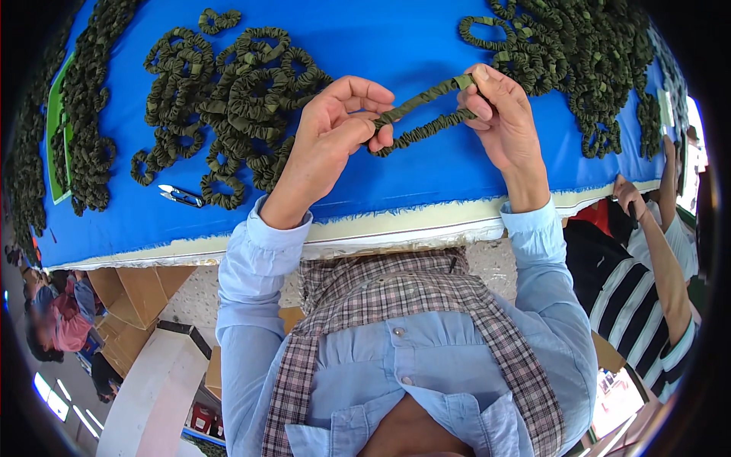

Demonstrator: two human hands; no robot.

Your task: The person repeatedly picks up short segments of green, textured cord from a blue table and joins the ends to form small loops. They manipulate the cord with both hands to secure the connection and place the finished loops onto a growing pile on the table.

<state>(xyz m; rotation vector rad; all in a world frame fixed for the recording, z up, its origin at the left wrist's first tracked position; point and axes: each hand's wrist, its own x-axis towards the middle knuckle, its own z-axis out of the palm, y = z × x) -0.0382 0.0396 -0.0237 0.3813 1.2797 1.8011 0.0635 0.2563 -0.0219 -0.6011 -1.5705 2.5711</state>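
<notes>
Between my two hands a dark green fabric scrunchie (426, 97) is stretched into a long loop above the blue table cover. My left hand (333, 133) pinches its left end, with the thumb and forefinger closed on it and the other fingers bent. At the other end my right hand (499, 107) grips the loop near a smooth, lighter green section. To the left of my left hand lies a loose pile of matching scrunchies (247, 95). Small thread snips (181, 196) with pale blades rest on the cover near the pile's lower edge.
A larger heap of scrunchies (571, 53) covers the back right of the blue table (426, 179). More scrunchies line the far left around a green-edged tray (56, 129). Cardboard boxes (137, 297) stand below on the left. A person in a striped shirt (632, 282) is close on the right.
</notes>
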